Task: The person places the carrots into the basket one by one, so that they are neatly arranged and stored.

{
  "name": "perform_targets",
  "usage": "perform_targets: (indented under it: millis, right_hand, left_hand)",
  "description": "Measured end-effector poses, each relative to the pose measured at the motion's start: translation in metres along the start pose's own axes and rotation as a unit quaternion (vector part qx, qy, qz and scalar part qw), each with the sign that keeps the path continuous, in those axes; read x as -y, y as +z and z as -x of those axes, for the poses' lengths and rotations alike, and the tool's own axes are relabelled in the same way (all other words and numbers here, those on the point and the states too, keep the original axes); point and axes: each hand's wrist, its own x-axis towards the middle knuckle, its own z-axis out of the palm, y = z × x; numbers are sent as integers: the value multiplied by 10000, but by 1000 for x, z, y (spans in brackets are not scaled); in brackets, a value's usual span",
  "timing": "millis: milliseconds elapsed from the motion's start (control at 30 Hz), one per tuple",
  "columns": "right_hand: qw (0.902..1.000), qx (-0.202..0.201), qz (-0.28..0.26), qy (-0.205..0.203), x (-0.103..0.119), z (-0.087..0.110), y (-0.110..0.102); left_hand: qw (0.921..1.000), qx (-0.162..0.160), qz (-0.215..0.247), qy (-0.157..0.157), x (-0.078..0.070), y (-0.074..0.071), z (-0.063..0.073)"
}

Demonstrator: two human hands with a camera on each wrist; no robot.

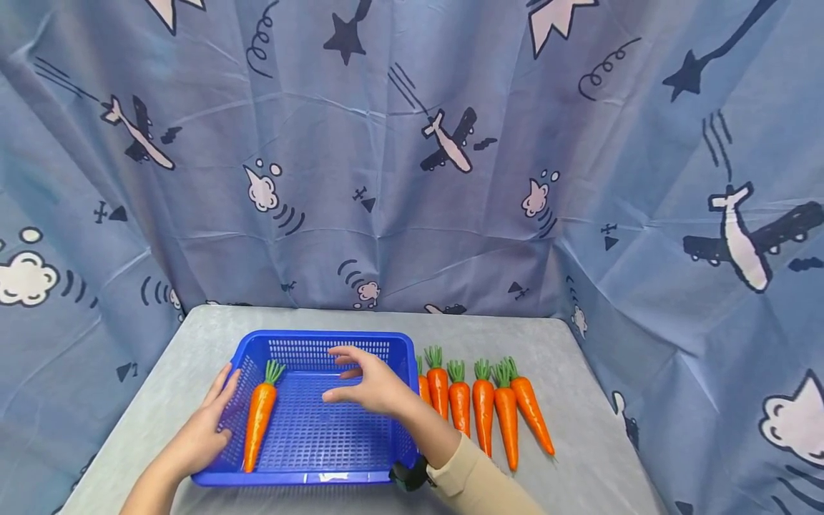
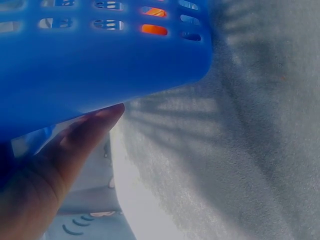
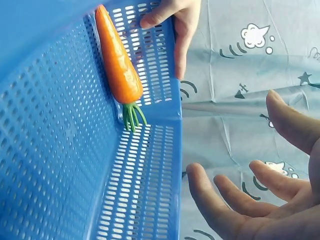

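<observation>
A blue plastic basket (image 1: 328, 436) with slotted walls stands on the table. My left hand (image 1: 201, 435) grips its left rim, with the thumb on the inner side and the fingers outside; in the left wrist view a finger (image 2: 85, 137) lies along the basket's edge (image 2: 110, 70). One orange carrot (image 1: 260, 415) with a green top lies inside by the left wall, its top pointing to the back. Over the middle of the basket hovers my right hand (image 1: 372, 383), its fingers and thumb spread apart and nothing between them. The right wrist view shows those fingers (image 3: 207, 197) bare too.
To the right of the basket, several carrots (image 1: 483, 408) lie side by side on the grey table (image 1: 579, 429), green tops toward the back. The right forearm hides part of them. A patterned blue curtain (image 1: 386, 179) closes off the back and sides.
</observation>
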Motion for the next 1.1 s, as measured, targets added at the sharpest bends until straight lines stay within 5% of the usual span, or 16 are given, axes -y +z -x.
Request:
perform_targets:
  millis: [433,733,1100]
  right_hand:
    - [9994,-197,-263,-48,-5,21,-25]
    - [9982,-407,-431,-97,-23,31,-41]
    - [9929,-1022,-564,222,-40,60,-70]
  left_hand:
    - [9996,175,-68,-189,2,-3,1]
    - [10000,6,22,-76,3,-5,4]
    - [9999,83,-37,-42,1,0,-1]
